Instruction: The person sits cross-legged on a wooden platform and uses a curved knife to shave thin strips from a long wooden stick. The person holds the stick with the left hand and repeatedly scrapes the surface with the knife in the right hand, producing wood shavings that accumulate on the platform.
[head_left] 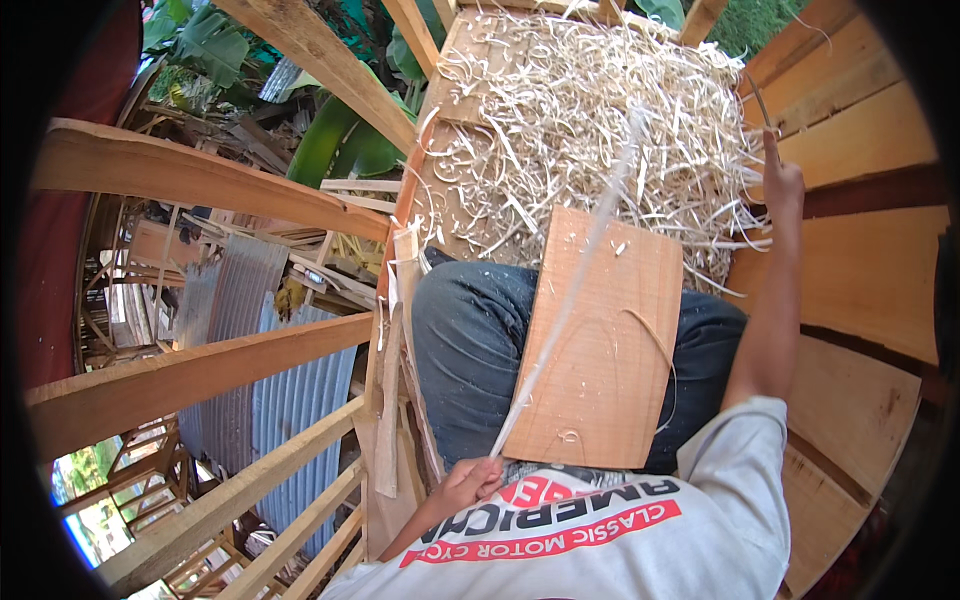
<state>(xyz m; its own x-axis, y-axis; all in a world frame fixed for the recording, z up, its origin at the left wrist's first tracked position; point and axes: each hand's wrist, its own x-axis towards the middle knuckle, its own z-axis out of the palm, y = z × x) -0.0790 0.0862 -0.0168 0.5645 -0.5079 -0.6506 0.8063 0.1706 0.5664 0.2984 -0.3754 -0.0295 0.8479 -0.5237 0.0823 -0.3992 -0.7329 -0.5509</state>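
Observation:
In my left hand, close to my waist, the fingers are closed round one end of a long, thin, pale strip of wood or bamboo. The strip slants up and away above the board, its far part smeared by motion. At the far right my right hand grips a knife with a thin, dark, curved blade pointing away from me; its handle is mostly hidden in my fist. Across my lap lies a flat wooden board, with one curled shaving on it.
A thick heap of pale curled shavings covers the wooden floor beyond my legs. Wooden rails stand along the left, plank walls along the right. Outside, corrugated metal sheets, scrap wood and green leaves show.

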